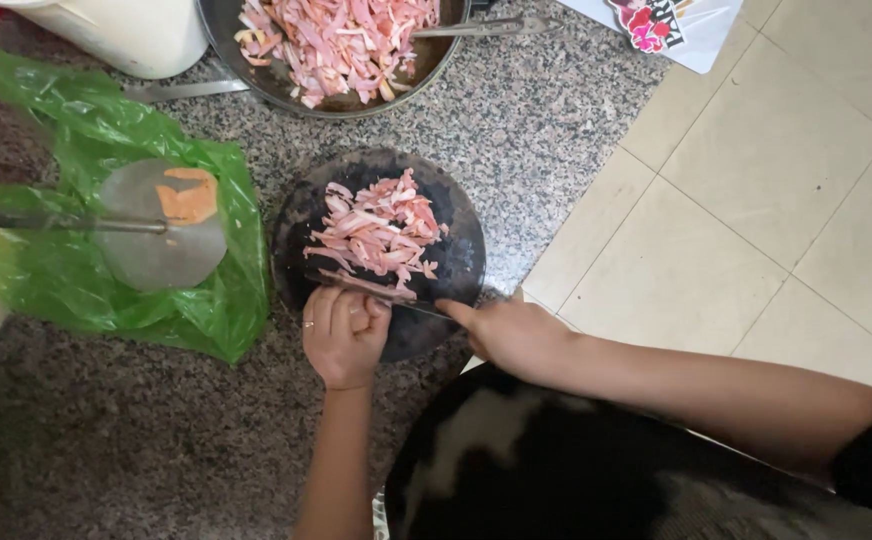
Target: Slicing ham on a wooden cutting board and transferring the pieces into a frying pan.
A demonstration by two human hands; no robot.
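Down on the speckled stone surface, a dark round cutting board carries a heap of pink meat strips. At the board's near edge the left hand, a ring on one finger, is curled closed with its fingertips pressing the nearest strips. Just right of it, the right hand is closed around the handle of a knife, whose blade lies across the near side of the heap. Farther off sits a dark pan filled with more cut strips. Left of the board, a green plastic bag bears a round metal skimmer.
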